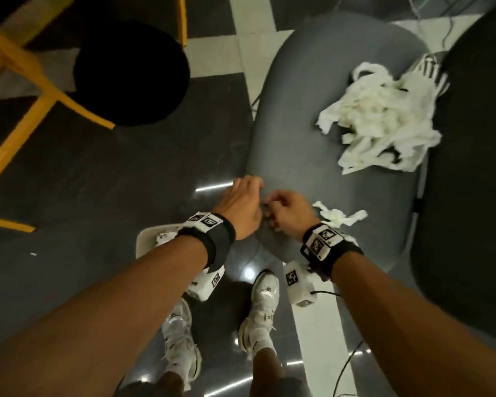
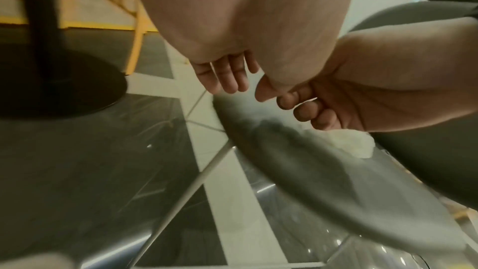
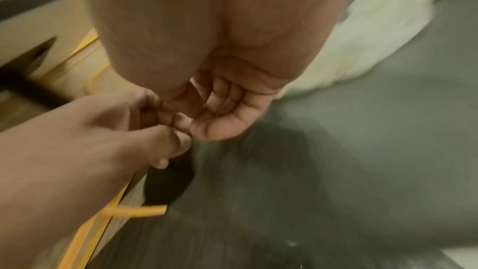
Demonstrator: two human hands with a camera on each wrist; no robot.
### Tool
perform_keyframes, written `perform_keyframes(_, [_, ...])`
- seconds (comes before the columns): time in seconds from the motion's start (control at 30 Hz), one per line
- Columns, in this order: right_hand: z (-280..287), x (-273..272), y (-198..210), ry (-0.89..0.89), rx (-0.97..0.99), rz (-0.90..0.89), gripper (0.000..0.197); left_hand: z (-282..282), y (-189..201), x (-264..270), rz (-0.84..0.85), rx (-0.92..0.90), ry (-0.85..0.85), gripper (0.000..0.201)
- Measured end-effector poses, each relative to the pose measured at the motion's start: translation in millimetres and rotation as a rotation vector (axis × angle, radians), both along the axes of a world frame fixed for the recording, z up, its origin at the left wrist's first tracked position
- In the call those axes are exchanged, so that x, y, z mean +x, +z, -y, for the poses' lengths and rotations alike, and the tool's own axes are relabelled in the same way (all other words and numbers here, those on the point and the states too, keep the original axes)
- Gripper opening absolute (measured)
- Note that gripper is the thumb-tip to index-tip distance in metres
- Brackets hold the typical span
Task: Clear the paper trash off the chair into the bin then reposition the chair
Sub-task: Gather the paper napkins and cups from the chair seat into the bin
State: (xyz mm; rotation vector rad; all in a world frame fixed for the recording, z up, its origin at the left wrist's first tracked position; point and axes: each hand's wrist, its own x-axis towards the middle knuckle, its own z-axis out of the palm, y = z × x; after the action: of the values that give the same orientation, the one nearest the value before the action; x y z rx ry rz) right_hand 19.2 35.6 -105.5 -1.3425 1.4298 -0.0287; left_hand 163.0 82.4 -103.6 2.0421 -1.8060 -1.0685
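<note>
Our left hand (image 1: 239,206) and right hand (image 1: 288,212) meet at the near edge of the grey chair (image 1: 312,90), fingers loosely curled; blur hides whether they pinch anything. A large paper heap (image 1: 381,121) and small scrap (image 1: 340,217) remain on the seat. The bin (image 1: 143,242) below holds some paper; repositioning awaits.

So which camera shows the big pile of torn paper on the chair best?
The head view. It shows the whole big paper pile lying on the grey chair seat. The right wrist view shows only a blurred white edge of it beyond the right hand. The left wrist view doesn't show it.
</note>
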Motion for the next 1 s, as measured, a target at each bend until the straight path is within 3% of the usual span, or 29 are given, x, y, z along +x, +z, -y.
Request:
perform_keyframes(0.07, [29.4, -46.2, 11.2, -0.143, -0.009, -0.031, 0.022, 35.5, 10.2, -39.2, 0.038, -0.011, -0.161, 0.053])
perform_keyframes(0.17, [61.7, -109.5, 16.3, -0.217, -0.094, -0.126, 0.018, 69.2, 9.4, -88.4, 0.092, 0.056, -0.435, 0.07])
perform_keyframes(0.3, [86.3, -161.5, 12.6, -0.076, -0.203, -0.322, 0.019, 81.8, -2.8, -125.4, 0.209, 0.092, -0.679, 0.06])
perform_keyframes(0.43, [110.0, -185.1, 2.2, 0.192, -0.449, -0.393, 0.035, 91.1, -10.8, -130.5, 0.053, 0.069, -0.646, 0.029])
perform_keyframes(0.53, [136.4, -188.8, -2.0, 0.276, -0.535, -0.507, 0.052, 97.8, -6.8, -134.7, 0.008, 0.146, -0.521, 0.034])
perform_keyframes(0.63, [158.6, -190.7, -9.5, 0.39, -0.563, -0.616, 0.061, 96.8, -1.5, -143.1, 0.041, 0.173, -0.57, 0.049])
perform_keyframes(0.7, [166.6, -191.3, -12.7, 0.484, -0.554, -0.679, 0.06, 93.6, -0.3, -142.5, 0.068, 0.154, -0.637, 0.053])
perform_keyframes(0.83, [164.3, -189.9, -11.6, 0.584, -0.663, -0.747, 0.037, 84.0, -6.6, -134.2, 0.169, 0.082, -0.751, 0.068])
perform_keyframes(0.9, [156.3, -188.6, -11.6, 0.601, -0.677, -0.756, 0.033, 79.6, -10.1, -135.5, 0.223, 0.05, -0.83, 0.06])
perform_keyframes(1.0, [142.9, -183.7, -10.8, 0.656, -0.551, -0.788, 0.032, 76.2, -12.8, -138.1, 0.173, 0.033, -0.74, 0.035])
